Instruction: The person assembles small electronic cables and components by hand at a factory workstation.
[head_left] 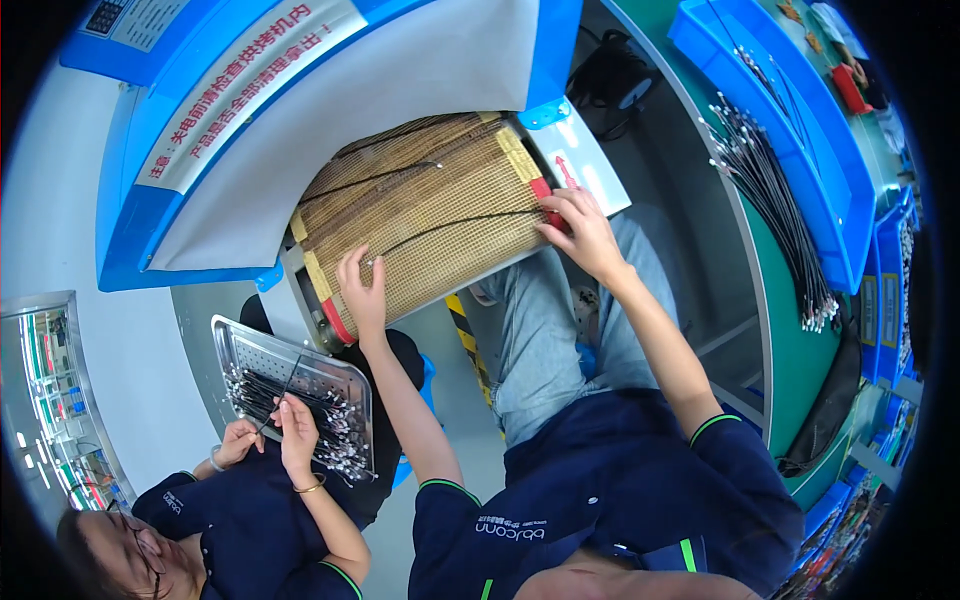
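A thin black cable (455, 225) lies in a shallow curve across a brown mesh conveyor belt (425, 285). My left hand (362, 295) is over the belt's near left part, fingers apart around the cable's pale left end. At the belt's right edge, by the red strip, my right hand (587, 236) has thumb and fingers spread around the cable's other end. Neither hand shows a closed grip. Farther in, a second black cable (375, 182) rests on the belt, partly under the machine's white curtain (370, 120).
A co-worker at the lower left handles a cable over a perforated metal tray (225, 340) of cables. On the green table (800, 375) at right lie a bundle of black cables (775, 205) and a blue bin (835, 190). The machine's blue housing (120, 250) arches over the belt.
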